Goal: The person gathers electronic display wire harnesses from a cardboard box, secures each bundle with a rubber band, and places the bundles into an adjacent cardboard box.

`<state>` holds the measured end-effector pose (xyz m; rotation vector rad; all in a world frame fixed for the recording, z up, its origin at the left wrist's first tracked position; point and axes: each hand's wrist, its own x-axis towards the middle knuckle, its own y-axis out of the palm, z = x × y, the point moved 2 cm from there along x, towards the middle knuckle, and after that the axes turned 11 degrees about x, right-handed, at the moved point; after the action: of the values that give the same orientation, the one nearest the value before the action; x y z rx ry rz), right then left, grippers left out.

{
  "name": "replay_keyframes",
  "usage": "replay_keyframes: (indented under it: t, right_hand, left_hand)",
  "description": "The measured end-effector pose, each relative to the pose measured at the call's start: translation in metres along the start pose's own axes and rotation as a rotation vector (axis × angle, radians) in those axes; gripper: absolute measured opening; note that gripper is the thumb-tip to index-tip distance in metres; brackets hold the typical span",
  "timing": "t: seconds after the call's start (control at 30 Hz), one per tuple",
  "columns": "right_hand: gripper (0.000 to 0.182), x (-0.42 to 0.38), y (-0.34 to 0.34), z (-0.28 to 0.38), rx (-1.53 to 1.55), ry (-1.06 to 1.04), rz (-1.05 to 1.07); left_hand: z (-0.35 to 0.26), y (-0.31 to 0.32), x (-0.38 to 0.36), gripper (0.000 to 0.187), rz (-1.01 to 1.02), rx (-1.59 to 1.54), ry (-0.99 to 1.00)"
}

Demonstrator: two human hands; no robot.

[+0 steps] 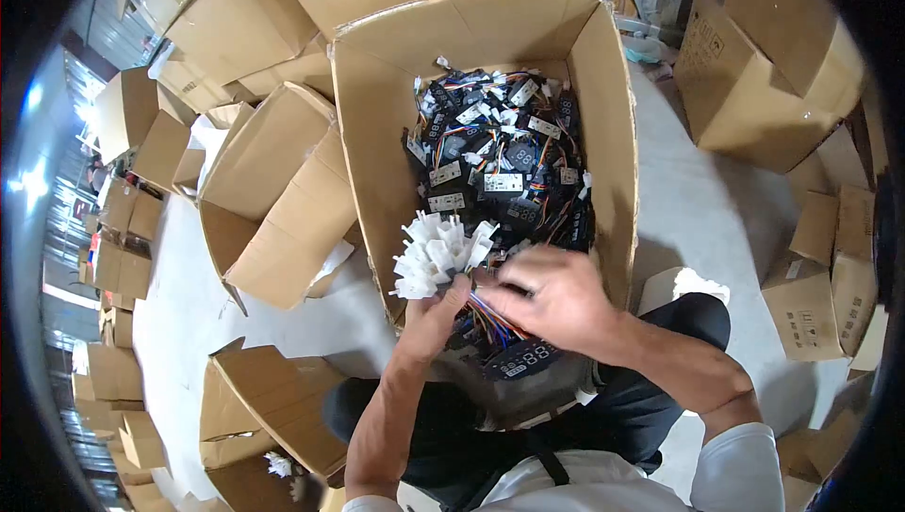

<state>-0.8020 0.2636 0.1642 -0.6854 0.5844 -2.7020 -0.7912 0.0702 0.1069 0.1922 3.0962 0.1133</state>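
Observation:
My left hand [432, 325] is closed around a bunch of white plastic connectors [441, 253], which fan out above its thumb. Coloured wires [497, 316] run down from beside the bunch toward a black digital display board [520, 359] at the near end of the big box. My right hand [566, 300] is just right of the bunch, over the wires, with its fingers curled. Motion blurs those fingers, so what they hold cannot be made out. Beyond both hands lies a heap of display boards [503, 182] with wires and white connectors.
The tall open cardboard box [617, 135] stands before my knees. To its left is another open carton [292, 220], and a lower-left carton [273, 408] has a white connector bunch [279, 463] in it. More cartons [811, 295] stand at right. Grey floor [174, 323] shows between them.

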Motion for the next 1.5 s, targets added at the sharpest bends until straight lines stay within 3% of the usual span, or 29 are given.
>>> replay_keyframes:
  t: [0.03,0.07,0.13,0.17,0.27,0.33,0.4,0.47,0.53,0.63,0.8,0.87,0.93,0.97,1.13,1.2,1.33,1.4,1.5]
  right_hand:
    - [0.032,0.005,-0.005,-0.002,0.098,-0.057,-0.167]
    - [0.035,0.009,-0.015,0.001,0.150,-0.001,-0.179]
    - [0.044,0.012,-0.017,0.002,0.234,-0.005,-0.195]
    - [0.046,0.010,-0.015,0.000,0.273,-0.057,-0.141]
    - [0.045,-0.001,-0.005,-0.004,0.307,-0.096,-0.077]
    - [0.039,-0.004,0.000,-0.006,0.328,-0.063,-0.200]
    - [0.034,-0.004,-0.001,0.000,0.344,-0.080,-0.246]
    - [0.032,-0.007,-0.005,0.003,0.213,-0.146,-0.136]
    - [0.027,-0.006,-0.005,0.005,0.219,-0.159,-0.141]
    - [0.021,-0.006,-0.003,0.005,0.271,-0.197,-0.176]
    - [0.015,-0.007,0.001,-0.003,0.480,-0.040,-0.190]
    - [0.015,-0.007,0.002,-0.005,0.525,0.002,-0.175]
    - [0.015,-0.008,0.007,-0.005,0.666,0.116,-0.137]
    - [0.015,-0.009,0.008,-0.006,0.667,0.116,-0.135]
    - [0.016,-0.013,0.013,-0.004,0.442,-0.071,-0.153]
    - [0.017,-0.016,0.013,0.000,0.439,-0.042,-0.145]
    - [0.017,-0.019,0.011,0.001,0.484,-0.035,-0.106]
    - [0.024,-0.013,-0.004,0.009,0.400,-0.167,-0.053]
    - [0.035,-0.010,-0.015,0.016,0.472,-0.131,-0.137]
  left_hand:
    - [0.011,-0.007,-0.002,0.047,0.011,-0.051,-0.018]
    - [0.006,-0.008,-0.003,0.047,0.014,-0.046,-0.027]
    - [-0.008,-0.001,-0.003,0.052,0.179,0.248,0.124]
    - [-0.004,0.001,-0.003,0.054,0.136,0.383,0.185]
    - [0.000,0.006,-0.003,0.054,0.132,0.232,0.088]
    - [0.004,0.002,-0.002,0.056,0.132,0.250,0.101]
    - [0.007,0.005,-0.005,0.058,0.051,-0.081,-0.006]
    - [0.007,0.003,-0.006,0.058,0.055,-0.080,0.012]
    - [0.009,0.004,-0.006,0.059,0.096,-0.110,-0.051]
    - [0.001,0.004,-0.006,0.055,0.134,0.051,0.016]
    - [-0.002,0.007,-0.011,0.051,0.188,0.353,0.126]
    - [0.001,0.006,-0.012,0.055,0.181,0.295,0.128]
    - [0.006,0.000,-0.012,0.063,0.137,0.372,0.243]
    - [0.007,0.000,-0.014,0.059,0.045,0.524,0.237]
    - [0.032,-0.015,-0.013,0.059,-0.041,0.354,0.131]
    - [0.031,-0.013,-0.014,0.075,0.010,-0.099,-0.059]
    - [0.015,-0.011,-0.014,0.072,0.001,-0.099,-0.130]
    - [0.011,-0.013,-0.011,0.067,0.006,-0.001,-0.081]
    - [-0.011,-0.002,-0.013,0.060,0.029,0.179,-0.008]
